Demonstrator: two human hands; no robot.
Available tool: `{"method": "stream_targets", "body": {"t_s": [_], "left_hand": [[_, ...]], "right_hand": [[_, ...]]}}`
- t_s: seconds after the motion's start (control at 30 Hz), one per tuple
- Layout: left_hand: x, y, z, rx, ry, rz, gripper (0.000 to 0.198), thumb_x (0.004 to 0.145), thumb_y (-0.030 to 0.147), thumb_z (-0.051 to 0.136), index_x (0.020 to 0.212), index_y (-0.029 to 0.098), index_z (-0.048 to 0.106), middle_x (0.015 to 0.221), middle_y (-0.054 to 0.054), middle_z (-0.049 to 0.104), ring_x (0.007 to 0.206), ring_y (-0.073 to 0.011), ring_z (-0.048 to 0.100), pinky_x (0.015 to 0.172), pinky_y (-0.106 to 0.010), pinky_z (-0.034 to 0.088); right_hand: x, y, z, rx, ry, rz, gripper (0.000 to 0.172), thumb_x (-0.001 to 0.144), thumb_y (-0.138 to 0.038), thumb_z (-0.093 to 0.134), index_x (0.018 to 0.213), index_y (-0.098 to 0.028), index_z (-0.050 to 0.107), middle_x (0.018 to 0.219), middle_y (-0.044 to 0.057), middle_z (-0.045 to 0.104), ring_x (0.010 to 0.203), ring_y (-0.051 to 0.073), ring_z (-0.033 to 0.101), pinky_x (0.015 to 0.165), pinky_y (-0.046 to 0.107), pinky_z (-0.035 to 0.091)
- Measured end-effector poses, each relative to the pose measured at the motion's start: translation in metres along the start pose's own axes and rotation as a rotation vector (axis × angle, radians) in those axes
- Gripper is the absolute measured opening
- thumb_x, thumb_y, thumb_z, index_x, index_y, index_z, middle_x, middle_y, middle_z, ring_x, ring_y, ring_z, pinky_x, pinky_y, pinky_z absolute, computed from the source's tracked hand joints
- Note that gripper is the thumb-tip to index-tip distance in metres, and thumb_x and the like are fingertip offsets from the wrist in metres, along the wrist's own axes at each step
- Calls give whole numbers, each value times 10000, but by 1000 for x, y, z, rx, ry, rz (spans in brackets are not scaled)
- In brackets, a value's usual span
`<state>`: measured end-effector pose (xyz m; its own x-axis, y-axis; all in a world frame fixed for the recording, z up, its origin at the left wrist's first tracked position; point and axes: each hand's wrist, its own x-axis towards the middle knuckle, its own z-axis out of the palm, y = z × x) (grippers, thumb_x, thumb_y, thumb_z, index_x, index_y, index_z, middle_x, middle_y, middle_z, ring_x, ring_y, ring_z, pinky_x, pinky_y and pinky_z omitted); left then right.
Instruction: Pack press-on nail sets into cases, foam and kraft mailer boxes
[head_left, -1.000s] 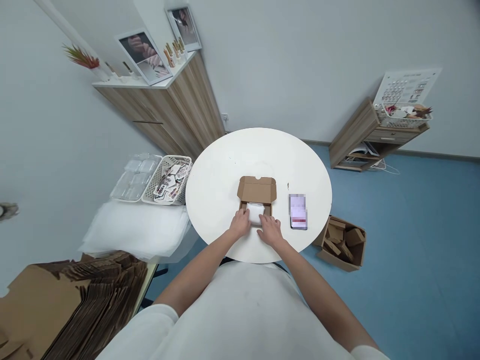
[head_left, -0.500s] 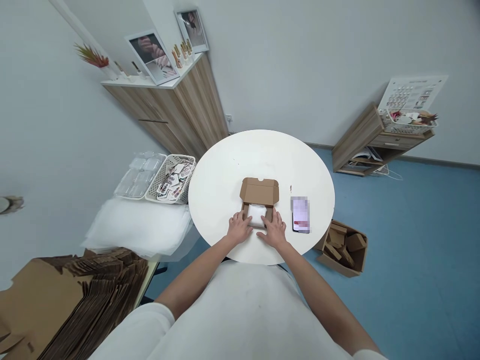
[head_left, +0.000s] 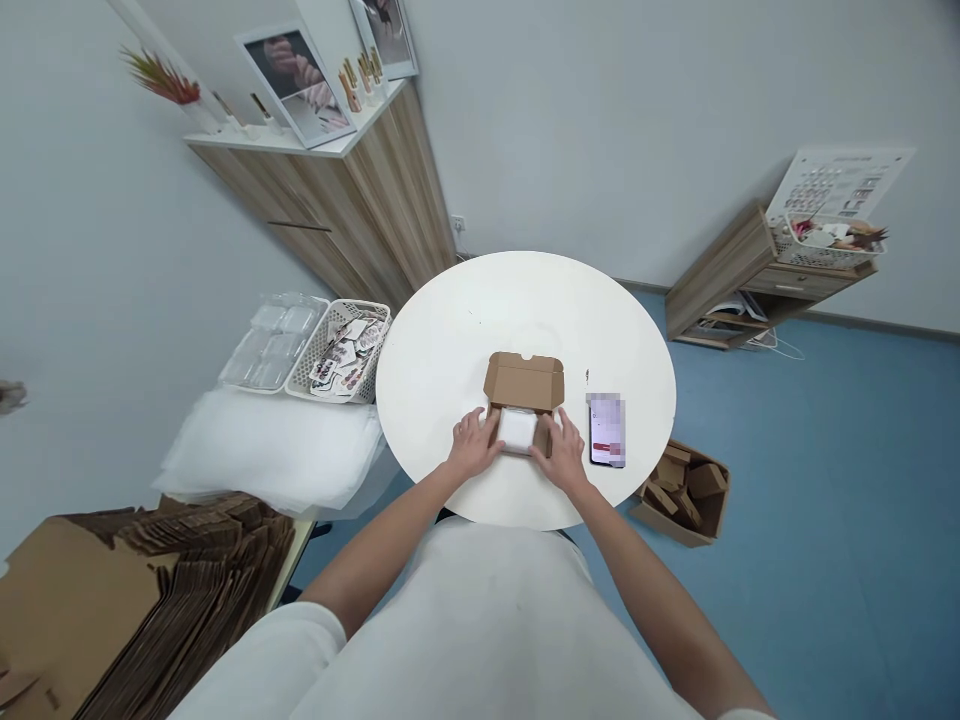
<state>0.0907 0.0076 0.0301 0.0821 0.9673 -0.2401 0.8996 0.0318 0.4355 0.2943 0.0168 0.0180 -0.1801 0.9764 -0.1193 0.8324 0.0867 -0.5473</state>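
Note:
A small brown cardboard box (head_left: 524, 388) stands on the white round table with its lid raised toward the far side. Inside it lies a white wrapped packet (head_left: 517, 430), nearly as deep as the box. At the box's left wall rests my left hand (head_left: 472, 445), fingers spread and thumb near the front corner. My right hand (head_left: 562, 455) is at the right wall, its fingers also apart and the thumb by the front right corner. Both hands touch or nearly touch the box; neither is closed around anything. A phone (head_left: 607, 430) lies right of my right hand.
Left of the table (head_left: 442, 330) are a white basket (head_left: 300, 388) of printed cards, clear plastic cases (head_left: 274, 340), white sheets (head_left: 262, 450) and stacked flat cardboard (head_left: 217, 590). A carton (head_left: 701, 510) of small boxes is on the floor at the right.
My thumbs and fingers have moved off the white packet outward to the box's sides. The packet stays in the box, and the whole view has shifted slightly.

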Motion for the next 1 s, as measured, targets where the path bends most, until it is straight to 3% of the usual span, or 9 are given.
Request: {"method": "stream_targets", "body": {"t_s": [0.13, 0.27, 0.37, 0.53, 0.77, 1.0], "left_hand": [[27, -13, -16, -375, -9, -176, 652, 829, 520, 335, 1354, 157, 203, 1354, -160, 318, 1211, -246, 357, 946, -364, 322], [55, -19, -34, -692, -73, -346, 632, 837, 593, 188, 1262, 159, 361, 1318, -129, 412, 1140, -209, 458, 869, -294, 389], [69, -19, -43, -843, -136, -398, 688, 816, 637, 145, 1236, 150, 387, 1292, -133, 444, 1101, -213, 491, 803, -287, 424], [80, -18, -43, -906, -191, -446, 716, 803, 654, 124, 1196, 150, 448, 1193, -124, 528, 1029, -223, 527, 773, -314, 427], [76, -17, -46, -985, -239, -373, 769, 778, 687, 101, 1241, 168, 426, 1189, -112, 519, 1029, -224, 521, 790, -322, 411], [52, -23, -49, -981, -338, -233, 781, 765, 659, -71, 1333, 271, 297, 1269, -67, 451, 1096, -213, 490, 800, -302, 406]], "right_hand": [[23, 14, -11, 400, 82, 238, 711, 760, -532, 424, 1352, -226, 174, 1392, 119, 263, 1190, 244, 378, 938, 402, 340], [46, 23, -22, 791, -40, 469, 635, 799, -601, 243, 1332, -255, 228, 1318, 83, 402, 1075, 190, 505, 830, 315, 440], [59, 24, -27, 883, -48, 532, 664, 774, -647, 243, 1290, -237, 324, 1295, 74, 441, 1084, 194, 492, 828, 304, 441], [75, 21, -28, 1005, -120, 649, 774, 756, -689, 160, 1330, -182, 276, 1294, 114, 433, 986, 191, 543, 742, 297, 468], [72, 13, -32, 983, -202, 472, 739, 741, -713, 81, 1158, -287, 518, 1173, 7, 537, 912, 182, 529, 765, 316, 441], [47, 7, -43, 855, -268, 292, 697, 771, -678, 29, 1278, -350, 378, 1270, 3, 469, 1027, 197, 505, 874, 383, 381]]}}
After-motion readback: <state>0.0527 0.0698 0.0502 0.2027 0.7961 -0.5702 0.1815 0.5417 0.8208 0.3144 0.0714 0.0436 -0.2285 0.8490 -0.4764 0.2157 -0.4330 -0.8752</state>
